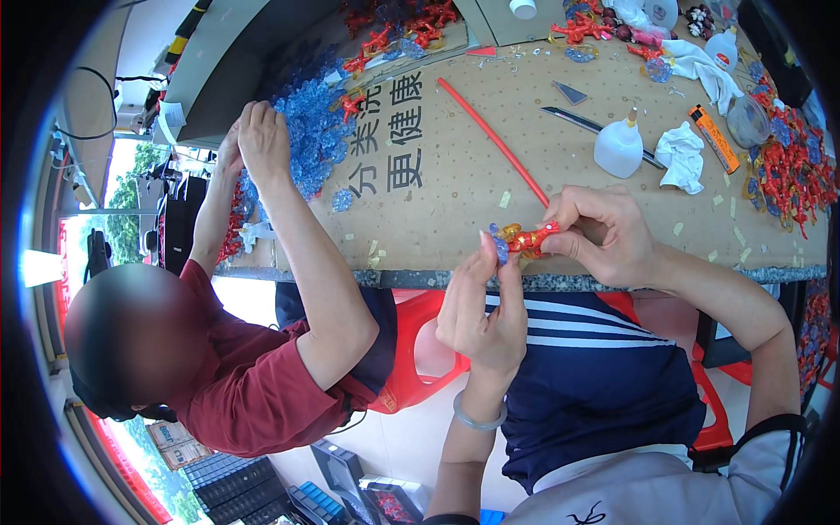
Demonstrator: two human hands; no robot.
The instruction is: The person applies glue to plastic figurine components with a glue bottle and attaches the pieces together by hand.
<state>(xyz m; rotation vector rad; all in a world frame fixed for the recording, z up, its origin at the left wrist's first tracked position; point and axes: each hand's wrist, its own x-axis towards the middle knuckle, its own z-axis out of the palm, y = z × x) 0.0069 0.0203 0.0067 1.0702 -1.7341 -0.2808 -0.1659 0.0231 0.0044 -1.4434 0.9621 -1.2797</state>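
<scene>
Over the table's near edge, I hold a small red and gold figurine (528,239) with a translucent blue piece (500,245) at its left end. My right hand (604,234) pinches the red end between thumb and fingers. At the blue end, my left hand (484,311) has its thumb and fingertips closed on the piece. A thin red rod (492,140) lies on the table, its near end by my right fingers. Beyond my right hand stands a translucent white squeeze bottle (618,149) with a narrow tip, beside a dark, slim pen-like tool (573,120).
A crumpled white tissue (681,159), an orange box (714,140) and a heap of red figurines (794,175) lie on the right. At left, a co-worker in a maroon shirt (262,394) works beside a pile of blue pieces (311,127). Paper scraps dot the brown tabletop (464,201).
</scene>
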